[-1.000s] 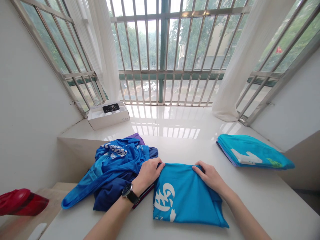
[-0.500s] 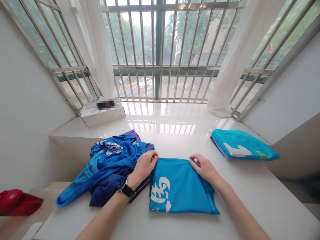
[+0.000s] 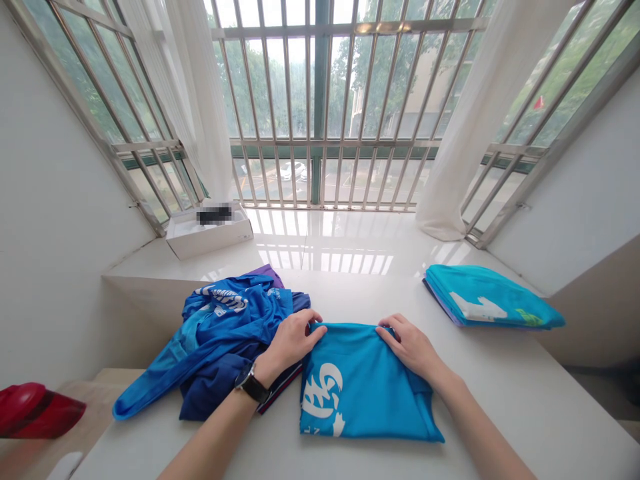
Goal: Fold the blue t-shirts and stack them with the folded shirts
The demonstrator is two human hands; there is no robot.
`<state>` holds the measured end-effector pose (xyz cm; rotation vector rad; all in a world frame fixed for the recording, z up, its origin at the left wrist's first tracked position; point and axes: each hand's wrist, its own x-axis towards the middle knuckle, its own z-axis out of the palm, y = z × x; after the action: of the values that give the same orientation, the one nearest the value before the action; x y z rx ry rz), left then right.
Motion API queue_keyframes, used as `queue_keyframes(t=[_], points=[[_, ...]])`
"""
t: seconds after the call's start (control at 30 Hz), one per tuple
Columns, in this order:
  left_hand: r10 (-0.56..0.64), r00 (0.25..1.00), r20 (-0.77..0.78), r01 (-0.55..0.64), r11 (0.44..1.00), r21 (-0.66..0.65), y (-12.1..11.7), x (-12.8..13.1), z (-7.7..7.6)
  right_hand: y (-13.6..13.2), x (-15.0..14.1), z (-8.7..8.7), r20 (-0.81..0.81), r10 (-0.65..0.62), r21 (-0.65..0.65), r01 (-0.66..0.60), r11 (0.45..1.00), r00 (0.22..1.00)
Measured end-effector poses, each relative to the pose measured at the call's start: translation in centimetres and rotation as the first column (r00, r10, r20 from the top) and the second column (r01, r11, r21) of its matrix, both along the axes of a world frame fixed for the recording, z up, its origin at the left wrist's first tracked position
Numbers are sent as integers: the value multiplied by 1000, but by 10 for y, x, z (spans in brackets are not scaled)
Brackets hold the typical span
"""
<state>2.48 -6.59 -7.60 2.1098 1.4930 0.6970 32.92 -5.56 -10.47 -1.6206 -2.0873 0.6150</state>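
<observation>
The folded blue garment is laid on the white table, beside a clothes heap — its far edge is pinched by the left hand and the right hand.

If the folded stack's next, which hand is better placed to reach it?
Probably the right hand: it's at the far edge of the blue garment, nearer the folded stack. The left hand is at the other corner, beside the crumpled pile.
</observation>
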Motion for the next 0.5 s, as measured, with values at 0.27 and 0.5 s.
queue_keyframes(t=[0.27,0.5], points=[[5,996,-85,-13,995,-96,-1,-4,0,0,1,0,8,2,4,-2,1000,1000],[-41,995,-87,31,992,-122,-3,-5,4,0,1,-1,13,4,14,-4,1000,1000]])
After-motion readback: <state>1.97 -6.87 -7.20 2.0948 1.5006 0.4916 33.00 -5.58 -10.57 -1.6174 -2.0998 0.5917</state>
